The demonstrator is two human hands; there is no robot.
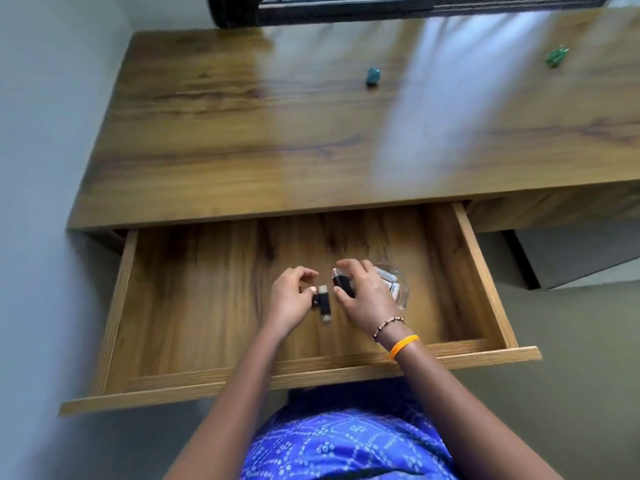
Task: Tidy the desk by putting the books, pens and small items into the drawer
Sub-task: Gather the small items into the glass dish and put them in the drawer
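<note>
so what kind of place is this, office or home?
Probably a home study or bedroom corner, though that is a guess. A wooden desk stands against a plain wall under a dark-framed window. Its open drawer holds small personal items, and both hands are handling them.

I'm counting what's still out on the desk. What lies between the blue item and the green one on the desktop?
Nothing: the head view shows only bare wood with window glare between the blue item and the green one.

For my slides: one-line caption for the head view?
Both hands set small black items in the open drawer; two green bits remain on the desk.
</note>
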